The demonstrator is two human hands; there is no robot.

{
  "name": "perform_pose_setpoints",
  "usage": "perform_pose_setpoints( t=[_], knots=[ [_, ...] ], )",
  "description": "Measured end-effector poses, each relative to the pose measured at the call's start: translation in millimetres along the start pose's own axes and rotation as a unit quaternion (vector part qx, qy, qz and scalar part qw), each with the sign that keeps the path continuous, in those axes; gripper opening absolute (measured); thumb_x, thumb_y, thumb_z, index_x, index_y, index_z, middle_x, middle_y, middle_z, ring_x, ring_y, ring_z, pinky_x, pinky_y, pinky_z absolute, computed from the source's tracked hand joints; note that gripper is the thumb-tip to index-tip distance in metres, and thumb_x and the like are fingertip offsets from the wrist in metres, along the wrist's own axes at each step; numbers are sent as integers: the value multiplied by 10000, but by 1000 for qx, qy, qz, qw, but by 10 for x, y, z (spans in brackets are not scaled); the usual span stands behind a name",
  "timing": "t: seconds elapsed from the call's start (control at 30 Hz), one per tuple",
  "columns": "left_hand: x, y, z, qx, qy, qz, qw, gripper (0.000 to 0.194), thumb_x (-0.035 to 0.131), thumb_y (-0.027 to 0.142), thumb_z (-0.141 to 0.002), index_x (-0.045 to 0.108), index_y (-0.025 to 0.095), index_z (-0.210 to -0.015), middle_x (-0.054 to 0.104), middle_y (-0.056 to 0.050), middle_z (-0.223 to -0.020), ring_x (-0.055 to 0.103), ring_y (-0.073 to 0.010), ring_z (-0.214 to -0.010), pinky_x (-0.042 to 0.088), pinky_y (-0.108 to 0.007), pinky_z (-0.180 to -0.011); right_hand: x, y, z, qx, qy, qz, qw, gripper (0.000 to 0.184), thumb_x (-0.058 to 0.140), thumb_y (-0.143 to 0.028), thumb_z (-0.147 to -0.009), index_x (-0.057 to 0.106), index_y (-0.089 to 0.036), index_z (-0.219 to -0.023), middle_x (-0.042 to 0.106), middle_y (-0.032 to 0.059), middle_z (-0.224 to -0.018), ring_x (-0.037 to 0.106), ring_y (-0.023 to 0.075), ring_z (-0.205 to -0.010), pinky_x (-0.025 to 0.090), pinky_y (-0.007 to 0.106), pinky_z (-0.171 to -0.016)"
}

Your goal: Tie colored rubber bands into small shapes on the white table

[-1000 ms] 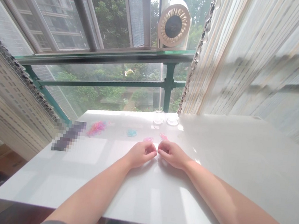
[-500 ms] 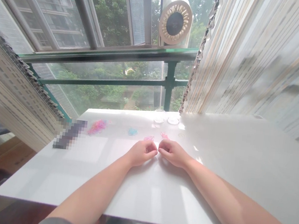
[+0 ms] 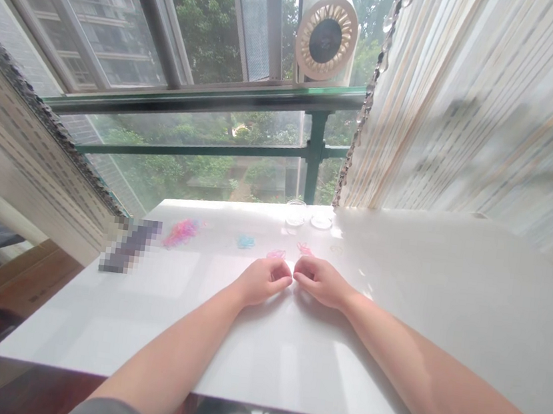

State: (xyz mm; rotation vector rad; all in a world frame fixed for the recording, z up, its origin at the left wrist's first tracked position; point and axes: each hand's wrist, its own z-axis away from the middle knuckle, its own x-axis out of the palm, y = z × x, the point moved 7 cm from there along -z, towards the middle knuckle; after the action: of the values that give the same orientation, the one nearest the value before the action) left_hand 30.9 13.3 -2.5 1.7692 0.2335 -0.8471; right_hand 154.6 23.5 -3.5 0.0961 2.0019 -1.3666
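Note:
My left hand [image 3: 266, 281] and my right hand [image 3: 320, 281] rest on the white table [image 3: 155, 326], fingertips almost meeting. Each is closed in a pinch, thumb against fingers; anything between them is too small to make out. Just beyond my left hand lies a small clump of light pink bands [image 3: 277, 254]. Darker pink bands [image 3: 304, 248] lie behind my right hand, partly hidden by it. Farther left are a little heap of blue bands [image 3: 245, 241] and a larger mixed heap of pink, orange and purple bands [image 3: 182, 232]. A few pale bands [image 3: 336, 248] sit to the right.
At the table's far edge stand a clear round container [image 3: 295, 213] and a clear round lid or dish [image 3: 321, 220]. A blurred-out dark object [image 3: 130, 248] lies at the left edge. Behind are a green railing [image 3: 209, 101], a white fan [image 3: 326, 35] and string curtains [image 3: 443, 120].
Both hands keep the same pinched pose, in almost the same place. Only the camera's view has shifted slightly.

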Motion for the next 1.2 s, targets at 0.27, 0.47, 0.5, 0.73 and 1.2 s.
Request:
perform_pose_setpoints(
  t=[0.27,0.47,0.5,0.73,1.2],
  knots=[
    [8,-2,3,4,-7,2,1000,148,537,310,-782,594,174,-769,626,-10,-731,540,-120,-638,414,-227,-590,4,-1,0,-2,-3,3,1000,56,479,-189,-747,504,-178,-698,471,-34,-607,418,104,-572,338,233,-563],
    [9,2,3,7,-10,0,1000,132,535,299,-785,590,180,-770,614,-1,-717,535,-118,-642,415,-223,-595,4,14,-3,-5,0,7,1000,53,479,-178,-745,515,-179,-707,494,-28,-622,433,108,-584,346,238,-573],
    [10,2,3,7,-11,-1,1000,132,535,299,-785,590,181,-771,612,0,-715,533,-118,-640,414,-223,-593,3,13,-3,-6,1,8,1000,52,480,-177,-745,517,-179,-708,494,-28,-623,434,109,-586,347,238,-576],
    [9,6,3,7,-13,-2,1000,120,538,291,-785,592,184,-775,613,4,-723,533,-114,-649,412,-217,-592,-1,7,0,-6,2,12,1000,57,483,-175,-746,522,-179,-704,510,-25,-633,449,113,-604,356,242,-594],
    [19,-29,0,2,-10,-9,1000,132,540,304,-785,598,186,-782,623,0,-739,525,-116,-644,403,-221,-578,2,16,-5,-8,-1,8,1000,59,484,-194,-760,519,-182,-713,502,-28,-633,447,113,-598,368,248,-609]
  ],
)
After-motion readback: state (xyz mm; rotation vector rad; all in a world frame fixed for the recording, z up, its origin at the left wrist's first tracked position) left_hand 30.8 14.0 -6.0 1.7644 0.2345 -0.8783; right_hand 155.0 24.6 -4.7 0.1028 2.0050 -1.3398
